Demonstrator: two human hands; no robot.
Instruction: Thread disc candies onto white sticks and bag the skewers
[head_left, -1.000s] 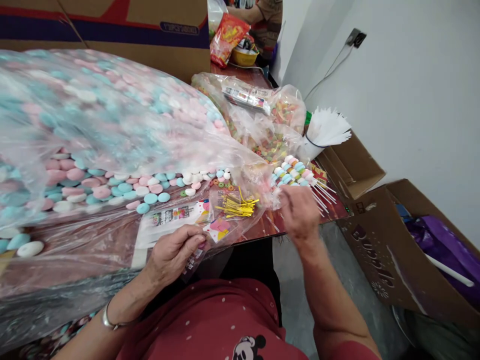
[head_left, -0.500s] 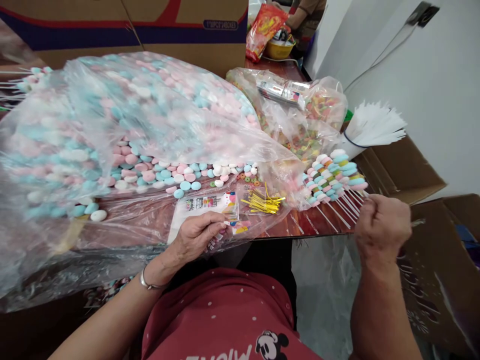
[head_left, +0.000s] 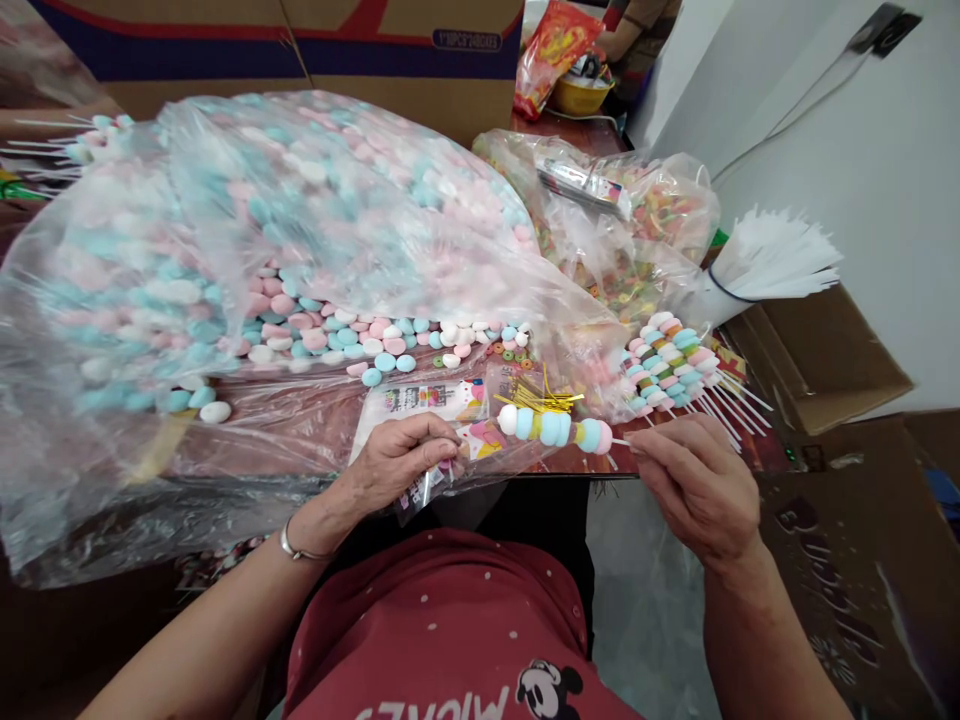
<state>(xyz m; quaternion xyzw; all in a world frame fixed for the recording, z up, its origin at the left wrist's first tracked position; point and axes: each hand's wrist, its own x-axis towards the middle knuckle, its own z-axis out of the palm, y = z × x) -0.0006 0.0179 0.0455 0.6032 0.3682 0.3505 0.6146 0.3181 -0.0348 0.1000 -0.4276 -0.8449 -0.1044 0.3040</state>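
Observation:
My right hand pinches the white stick of a candy skewer, which lies level in the air and points left, with blue, white, yellow and pink pieces on it. My left hand pinches a small printed clear bag at the table's front edge. The skewer's white tip is just right of this bag. Behind the skewer are gold twist ties. A pile of finished skewers lies on the table behind my right hand, sticks toward the front right.
A large clear bag of pastel candies covers the left and middle. Beyond are a bag of ring candies and a cardboard box. White sticks stand in a container at right, near open boxes. A person's arm shows behind.
My right hand has moved left from the pile and now holds one skewer near the small bag. My left hand still holds the bag. The view has shifted slightly.

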